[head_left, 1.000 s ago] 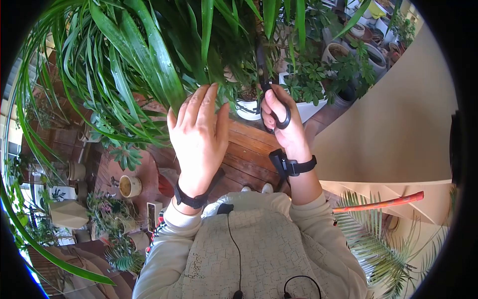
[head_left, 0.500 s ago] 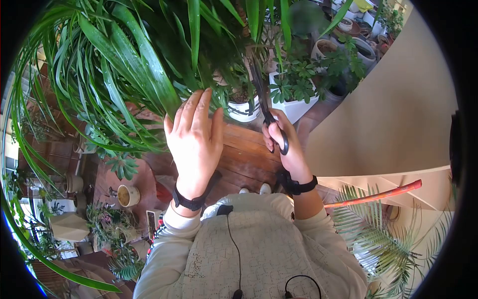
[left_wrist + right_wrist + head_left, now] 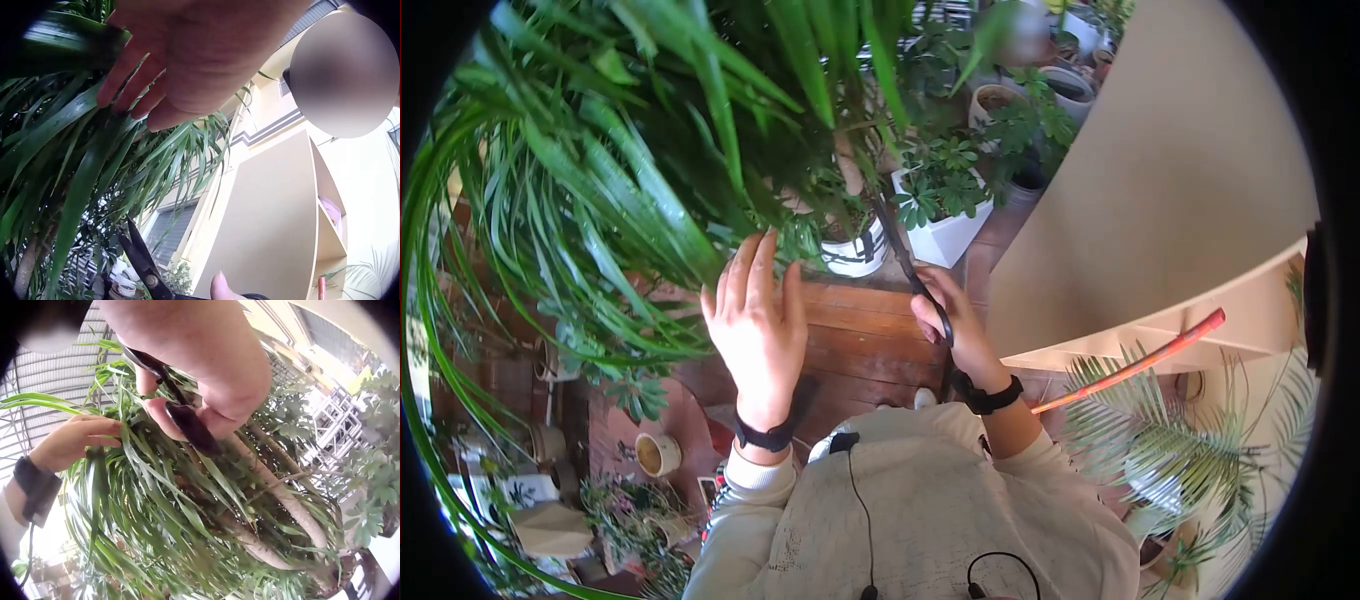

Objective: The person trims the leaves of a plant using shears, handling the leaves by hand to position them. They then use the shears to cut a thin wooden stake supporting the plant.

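Long green strap leaves [image 3: 630,180] fill the upper left of the head view. My left hand [image 3: 758,325] lies against their lower edge, back of the hand up, fingers extended. To its right, my right hand [image 3: 955,325] grips the handles of black scissors [image 3: 895,237], whose blades point up toward the plant's stems. In the left wrist view the scissor blades [image 3: 140,255] are slightly parted with no leaf between them. The right wrist view has thick stems [image 3: 275,487] below the right hand [image 3: 194,369].
A white pot [image 3: 855,255] and a white square planter [image 3: 945,235] stand beyond the hands. A curved beige panel [image 3: 1140,200] is at the right, with a red-orange stick [image 3: 1140,368] below it. Wooden boards [image 3: 860,335] lie between the arms; a small pot [image 3: 658,455] stands lower left.
In the head view both hands have shifted left and lower, and the surroundings have shifted too. The scissors have drawn back from the leaves, still in my right hand.
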The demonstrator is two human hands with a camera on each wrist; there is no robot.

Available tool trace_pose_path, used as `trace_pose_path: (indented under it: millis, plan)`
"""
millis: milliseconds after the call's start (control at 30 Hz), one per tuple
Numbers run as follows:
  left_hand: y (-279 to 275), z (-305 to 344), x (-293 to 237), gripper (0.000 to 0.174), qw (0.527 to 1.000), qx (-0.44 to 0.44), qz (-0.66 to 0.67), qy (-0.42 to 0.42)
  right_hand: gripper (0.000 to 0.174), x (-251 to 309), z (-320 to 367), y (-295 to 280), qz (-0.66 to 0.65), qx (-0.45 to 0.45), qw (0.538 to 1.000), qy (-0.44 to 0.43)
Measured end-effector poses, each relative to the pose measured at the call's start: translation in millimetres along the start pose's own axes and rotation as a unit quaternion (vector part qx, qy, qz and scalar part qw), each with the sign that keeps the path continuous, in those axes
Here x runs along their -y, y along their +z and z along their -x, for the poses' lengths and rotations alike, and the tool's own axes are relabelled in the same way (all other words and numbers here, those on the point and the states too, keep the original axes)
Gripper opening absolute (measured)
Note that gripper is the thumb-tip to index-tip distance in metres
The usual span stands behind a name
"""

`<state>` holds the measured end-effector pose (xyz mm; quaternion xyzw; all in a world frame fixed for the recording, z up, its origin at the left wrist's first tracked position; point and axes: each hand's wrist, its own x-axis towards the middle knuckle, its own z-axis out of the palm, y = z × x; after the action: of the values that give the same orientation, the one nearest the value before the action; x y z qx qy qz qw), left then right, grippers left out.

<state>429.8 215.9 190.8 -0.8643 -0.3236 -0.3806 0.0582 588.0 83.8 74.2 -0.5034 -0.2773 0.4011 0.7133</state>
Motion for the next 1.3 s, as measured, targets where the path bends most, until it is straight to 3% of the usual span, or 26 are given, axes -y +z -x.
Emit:
trace_pose_path:
  millis: [133,267,333,467,600,667,733,833,933,1067,1133,1200,1300]
  plan:
    - [-5.7,1.1,-11.5,0.036,1.0,-0.001,-0.005,0.011,0.045,-7.3,1.6,-8.7,0.001,-0.051,0.999,0.018]
    - [-8.4,4.7,-40.3,0.031,0.997,0.0,0.016,0.08,0.047,-13.4,4.1,-20.3,0.002,-0.055,0.998,0.03]
    - [-6.5,5.9,-58.6,0.026,0.983,0.004,0.04,0.179,0.047,-18.6,6.8,-25.8,0.002,-0.058,0.998,0.034]
    - [-3.2,-1.5,-93.8,0.026,0.971,0.017,0.055,0.231,0.046,-20.8,6.3,-44.1,-0.019,-0.074,0.997,0.004]
    - [20.0,-20.3,-104.6,0.034,0.951,0.06,0.176,0.246,0.046,-19.5,-5.9,-63.6,-0.037,-0.073,0.996,-0.038]
    - [46.4,-26.2,-109.3,0.053,0.893,0.181,0.404,0.074,0.046,-5.3,-12.7,-67.0,-0.012,-0.076,0.996,-0.035]
    - [68.0,-42.5,-115.8,0.072,0.794,0.197,0.575,-0.026,0.046,0.6,-17.5,-66.4,-0.022,-0.073,0.996,-0.041]
    - [85.5,-75.0,-116.3,0.086,0.665,0.187,0.711,-0.131,0.046,5.3,-23.2,-66.8,-0.02,-0.059,0.997,-0.034]
    - [100.6,-92.8,-112.3,0.094,0.603,0.151,0.765,-0.168,0.046,4.6,-31.4,-66.5,-0.023,-0.048,0.998,-0.026]
    - [96.3,-95.4,-100.2,0.093,0.655,0.075,0.726,-0.197,0.046,10.7,-43.1,-66.3,-0.023,-0.033,0.999,-0.017]
    - [92.7,-91.1,-91.1,0.091,0.662,0.043,0.719,-0.208,0.047,17.5,-55.6,-70.0,0.024,-0.016,0.999,-0.014]
    - [87.2,-83.2,-82.9,0.089,0.673,0.002,0.706,-0.218,0.05,15.4,-81.3,-70.3,0.126,-0.038,0.986,-0.105]
    - [81.2,-80.6,-76.1,0.089,0.672,-0.01,0.705,-0.226,0.05,5.5,-109.0,-79.2,0.18,-0.016,0.979,-0.094]
